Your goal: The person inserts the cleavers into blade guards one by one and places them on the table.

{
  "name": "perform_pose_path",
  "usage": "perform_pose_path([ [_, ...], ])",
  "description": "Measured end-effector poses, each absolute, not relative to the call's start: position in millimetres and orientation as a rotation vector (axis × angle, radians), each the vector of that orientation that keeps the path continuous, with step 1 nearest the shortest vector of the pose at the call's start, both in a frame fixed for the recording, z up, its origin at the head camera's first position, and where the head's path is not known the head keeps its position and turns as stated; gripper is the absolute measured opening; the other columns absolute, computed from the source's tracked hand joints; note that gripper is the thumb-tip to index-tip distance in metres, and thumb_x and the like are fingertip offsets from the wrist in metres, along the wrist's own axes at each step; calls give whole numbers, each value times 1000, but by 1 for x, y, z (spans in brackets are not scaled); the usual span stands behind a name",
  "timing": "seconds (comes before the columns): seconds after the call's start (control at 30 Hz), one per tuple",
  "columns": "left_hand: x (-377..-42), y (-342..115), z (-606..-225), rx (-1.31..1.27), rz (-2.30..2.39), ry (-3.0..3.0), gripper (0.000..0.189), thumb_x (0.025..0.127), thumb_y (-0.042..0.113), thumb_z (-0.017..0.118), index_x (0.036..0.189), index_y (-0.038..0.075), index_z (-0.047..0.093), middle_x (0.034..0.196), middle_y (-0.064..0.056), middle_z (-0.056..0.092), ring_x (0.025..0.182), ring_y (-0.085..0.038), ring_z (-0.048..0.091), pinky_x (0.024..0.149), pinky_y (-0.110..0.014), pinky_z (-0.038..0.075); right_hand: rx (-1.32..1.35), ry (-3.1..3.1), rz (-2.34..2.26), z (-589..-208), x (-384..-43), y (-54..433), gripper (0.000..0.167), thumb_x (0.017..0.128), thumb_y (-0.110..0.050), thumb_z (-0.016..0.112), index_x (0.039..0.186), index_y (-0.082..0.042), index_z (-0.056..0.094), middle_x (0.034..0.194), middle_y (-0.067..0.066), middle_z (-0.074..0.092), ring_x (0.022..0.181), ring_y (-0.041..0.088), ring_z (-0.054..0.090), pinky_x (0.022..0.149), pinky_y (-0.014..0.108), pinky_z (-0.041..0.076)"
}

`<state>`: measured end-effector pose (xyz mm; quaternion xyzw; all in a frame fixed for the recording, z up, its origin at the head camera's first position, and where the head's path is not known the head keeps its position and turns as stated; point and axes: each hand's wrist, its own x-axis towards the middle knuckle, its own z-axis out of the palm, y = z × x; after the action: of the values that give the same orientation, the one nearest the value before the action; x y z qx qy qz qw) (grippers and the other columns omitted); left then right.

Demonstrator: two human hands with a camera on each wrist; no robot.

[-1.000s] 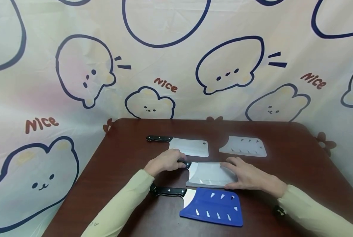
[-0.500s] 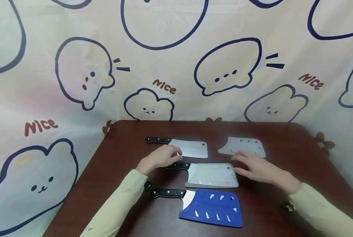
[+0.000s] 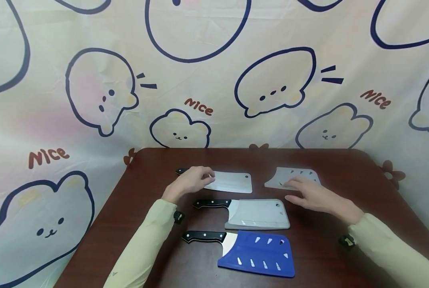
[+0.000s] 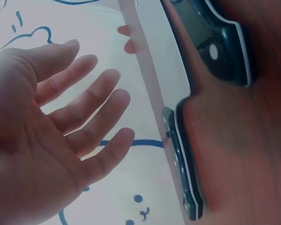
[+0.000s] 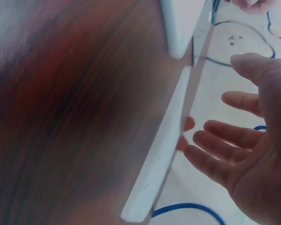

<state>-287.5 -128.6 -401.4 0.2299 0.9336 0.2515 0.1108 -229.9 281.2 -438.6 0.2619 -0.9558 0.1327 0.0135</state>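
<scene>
My left hand (image 3: pixel 190 182), fingers loosely bent, hovers over the handle end of the far cleaver (image 3: pixel 232 183), whose blade is bare. In the left wrist view nothing lies in that hand, and the far cleaver's black handle (image 4: pixel 181 164) shows past the fingers. My right hand (image 3: pixel 316 196) is spread above the near edge of a loose white slotted blade cover (image 3: pixel 288 173), its palm bare in the right wrist view. Closer in lies a second cleaver (image 3: pixel 214 203), its blade inside a whitish cover (image 3: pixel 259 214).
Nearest on the brown table (image 3: pixel 156 256) is a third cleaver (image 3: pixel 205 236) in a blue slotted blade cover (image 3: pixel 255 253). All the handles point left. A cartoon-printed cloth (image 3: pixel 221 72) hangs behind the table.
Both hands have let go of the middle cleaver and its cover. My left hand has moved up and left to the far cleaver, my right hand away toward the loose white cover.
</scene>
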Motion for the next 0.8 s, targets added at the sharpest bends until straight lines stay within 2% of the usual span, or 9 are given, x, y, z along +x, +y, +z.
perform_pose_path([
  [0.23,-301,-138,-407,577,696,2803,30,99,25,59,125,11,64,118,-8,65,98,-21,59,87,-39,55,711,-3037,368,-447,-245,299,48,92,-38,67,130,-10,60,128,17,60,114,33,59,91,52,53],
  [0.37,-308,-143,-416,502,627,2828,32,98,24,60,126,10,63,121,-9,63,100,-23,56,90,-41,52,646,-3050,365,-450,-248,307,51,91,-33,68,133,-6,56,134,24,53,120,39,52,95,59,47],
  [0.63,-313,-148,-433,420,596,2911,35,97,23,61,129,11,60,136,-15,49,121,-30,44,103,-51,43,591,-3098,308,-448,-248,313,64,90,-32,69,141,-1,46,144,32,39,127,49,39,100,67,39],
  [0.8,-319,-149,-438,419,568,2953,37,97,23,61,131,9,58,145,-18,44,129,-35,43,106,-55,41,553,-3137,298,-448,-253,316,66,91,-31,67,142,2,42,145,36,35,129,54,36,101,69,35],
])
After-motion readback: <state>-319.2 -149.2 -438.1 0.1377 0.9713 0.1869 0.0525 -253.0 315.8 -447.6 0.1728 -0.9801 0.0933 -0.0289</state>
